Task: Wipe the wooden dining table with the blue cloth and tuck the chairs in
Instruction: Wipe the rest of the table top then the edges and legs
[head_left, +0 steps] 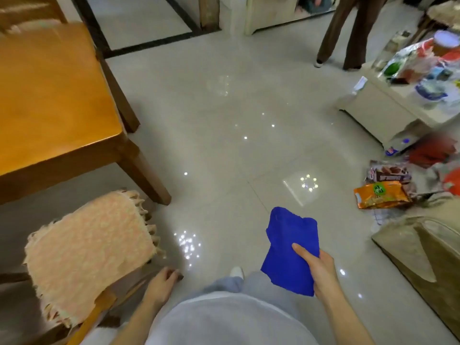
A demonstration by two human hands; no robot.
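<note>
The wooden dining table fills the upper left, its corner leg reaching down to the tiled floor. A wooden chair with a pink fringed cushion stands at the lower left, pulled out from the table. My left hand grips the chair's back rail at its right end. My right hand holds the blue cloth in front of me over the floor, thumb on top, the cloth hanging loose.
Another person's legs stand at the top right. A low cream cabinet piled with packets sits on the right, with snack bags on the floor and a beige sofa arm below. Glossy tiles lie ahead.
</note>
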